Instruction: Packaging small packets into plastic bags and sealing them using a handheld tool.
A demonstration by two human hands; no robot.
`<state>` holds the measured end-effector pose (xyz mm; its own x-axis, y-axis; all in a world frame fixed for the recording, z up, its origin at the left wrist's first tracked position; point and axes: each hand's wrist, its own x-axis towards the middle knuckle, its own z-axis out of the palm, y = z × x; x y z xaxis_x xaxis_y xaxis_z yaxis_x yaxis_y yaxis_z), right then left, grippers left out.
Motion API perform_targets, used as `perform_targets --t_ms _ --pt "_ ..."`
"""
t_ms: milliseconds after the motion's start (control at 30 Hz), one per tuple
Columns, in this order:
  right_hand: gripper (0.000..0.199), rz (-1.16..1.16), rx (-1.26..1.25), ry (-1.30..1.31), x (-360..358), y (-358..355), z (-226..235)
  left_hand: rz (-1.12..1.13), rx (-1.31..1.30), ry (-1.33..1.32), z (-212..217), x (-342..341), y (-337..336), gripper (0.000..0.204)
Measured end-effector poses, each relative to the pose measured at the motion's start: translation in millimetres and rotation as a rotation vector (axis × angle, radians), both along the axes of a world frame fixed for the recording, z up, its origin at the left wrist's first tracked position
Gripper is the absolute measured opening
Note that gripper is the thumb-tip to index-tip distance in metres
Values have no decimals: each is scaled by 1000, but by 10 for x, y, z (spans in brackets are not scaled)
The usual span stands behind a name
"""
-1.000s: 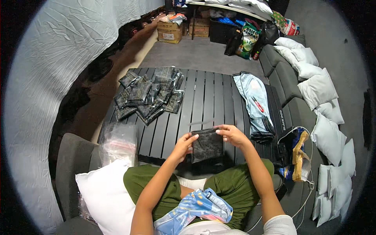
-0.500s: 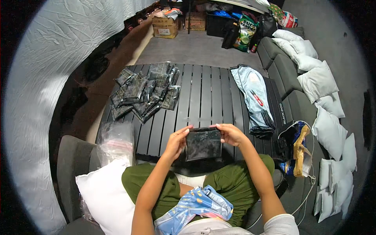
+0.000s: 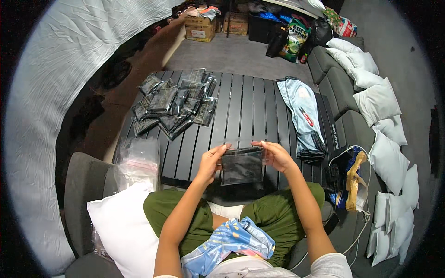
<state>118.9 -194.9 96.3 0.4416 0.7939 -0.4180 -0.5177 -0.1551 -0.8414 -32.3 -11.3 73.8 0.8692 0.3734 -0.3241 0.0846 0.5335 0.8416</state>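
Above the near edge of the slatted black table [image 3: 248,106], I hold up a clear plastic bag with folded black fabric in it [image 3: 242,166]. My left hand [image 3: 212,162] pinches its upper left corner, and my right hand [image 3: 276,156] pinches the upper right one. The clear top of the bag shows between my fingertips. At the table's far left lies a heap of similar black packets [image 3: 174,104]. Flat clear plastic bags [image 3: 138,162] are stacked near my left arm. A red-handled cutter [image 3: 307,117] rests on folded light-blue fabric [image 3: 300,99] at the right.
A white pillow [image 3: 121,227] lies by my left arm, and a blue printed cloth [image 3: 236,243] is on my lap. White pillows [image 3: 378,99] line the grey sofa [image 3: 340,88] on the right. A white cable [image 3: 356,244] runs beside a blue-and-gold bag [image 3: 356,180].
Both hands keep their pinch on the bag, which has risen slightly, with more of its clear top edge showing. The whole view has shifted a little.
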Motion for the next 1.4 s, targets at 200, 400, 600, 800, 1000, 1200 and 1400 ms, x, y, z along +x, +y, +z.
perform_targets --t_ms 200,400,600,800,1000,1200,1400 --pt "20 -492 11 -801 -166 53 -101 -43 55 -49 21 -15 -29 28" --pt "14 -335 156 -1662 -546 251 137 -22 267 -139 -114 -20 -230 24" --pt "16 -242 140 -1743 -596 297 104 13 487 -209 -144 -71 -373 22" --pt "12 -103 147 -1628 -485 247 125 -112 761 -44 44 -131 -354 19" --pt "7 -124 111 -1664 -502 256 137 -174 863 -44 53 -123 -341 20" --pt "6 -206 130 -1507 -475 236 12 -171 721 -115 -23 -47 -323 22" --pt "10 -658 140 -402 -80 103 -134 -167 363 -162 10 -77 -214 27"
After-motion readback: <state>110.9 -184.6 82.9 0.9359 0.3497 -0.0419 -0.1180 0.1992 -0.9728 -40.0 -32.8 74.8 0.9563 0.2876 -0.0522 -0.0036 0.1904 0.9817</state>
